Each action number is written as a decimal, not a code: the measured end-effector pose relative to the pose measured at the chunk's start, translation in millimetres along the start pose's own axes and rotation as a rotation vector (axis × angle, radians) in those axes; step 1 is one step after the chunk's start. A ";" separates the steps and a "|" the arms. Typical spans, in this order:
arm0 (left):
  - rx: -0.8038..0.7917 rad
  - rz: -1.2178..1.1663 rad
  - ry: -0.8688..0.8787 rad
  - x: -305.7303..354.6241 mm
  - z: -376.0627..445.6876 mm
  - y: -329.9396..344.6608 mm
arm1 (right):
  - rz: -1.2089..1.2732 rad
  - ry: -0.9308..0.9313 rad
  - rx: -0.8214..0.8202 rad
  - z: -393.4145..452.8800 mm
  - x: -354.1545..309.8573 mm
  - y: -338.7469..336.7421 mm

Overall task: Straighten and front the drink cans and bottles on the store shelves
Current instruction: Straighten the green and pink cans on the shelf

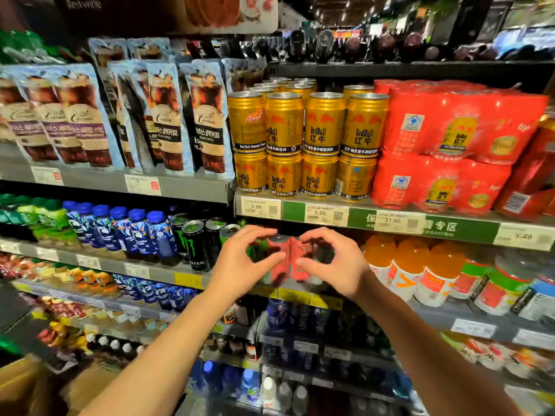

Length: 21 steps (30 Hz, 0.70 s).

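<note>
Both hands are up at the second shelf, each curled round a pink Monster can. The left hand [240, 265] grips the left pink can [278, 256] between thumb and fingers; the right hand [336, 265] holds the right pink can [300, 259] the same way, and the two cans stand upright, touching. Just left of the left hand stand black Monster cans [195, 244], then blue-capped bottles [141, 232]. Right of the right hand are orange drink bottles [411, 265]. Directly above, gold Red Bull cans [303, 136] are stacked two high beside red multipacks [450, 139].
</note>
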<state>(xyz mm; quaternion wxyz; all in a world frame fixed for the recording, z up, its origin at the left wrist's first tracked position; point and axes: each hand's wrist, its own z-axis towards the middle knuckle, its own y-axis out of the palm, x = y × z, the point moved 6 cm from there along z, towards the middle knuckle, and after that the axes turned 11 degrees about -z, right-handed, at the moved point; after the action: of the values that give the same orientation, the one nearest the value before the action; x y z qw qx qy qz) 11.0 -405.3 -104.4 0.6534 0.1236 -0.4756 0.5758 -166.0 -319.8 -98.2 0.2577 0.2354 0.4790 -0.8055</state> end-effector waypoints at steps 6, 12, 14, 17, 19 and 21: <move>0.093 0.055 -0.190 -73.1 -17.4 -23.7 | 0.025 0.056 -0.044 7.9 3.9 74.6; 0.144 0.082 -0.173 -123.4 -1.3 -63.6 | -0.347 0.109 0.017 39.2 -4.2 122.8; 0.097 0.137 -0.122 -130.7 7.9 -70.5 | -0.449 0.140 0.032 51.6 -2.7 133.9; 0.021 0.197 -0.004 -140.6 21.1 -71.9 | -0.621 0.171 0.031 68.0 -0.7 144.8; -0.061 0.252 0.036 -152.7 29.3 -68.1 | -0.734 0.235 -0.019 75.5 2.3 151.5; -0.172 0.320 0.017 -161.2 34.2 -60.2 | -0.835 0.270 -0.049 77.5 4.0 156.5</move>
<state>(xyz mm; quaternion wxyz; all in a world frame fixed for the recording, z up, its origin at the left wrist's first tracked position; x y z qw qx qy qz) 65.6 -550.3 -186.5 0.5656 -0.0146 -0.5312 0.6307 -79.1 -453.7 -169.1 -0.1492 0.1186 0.5812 -0.7912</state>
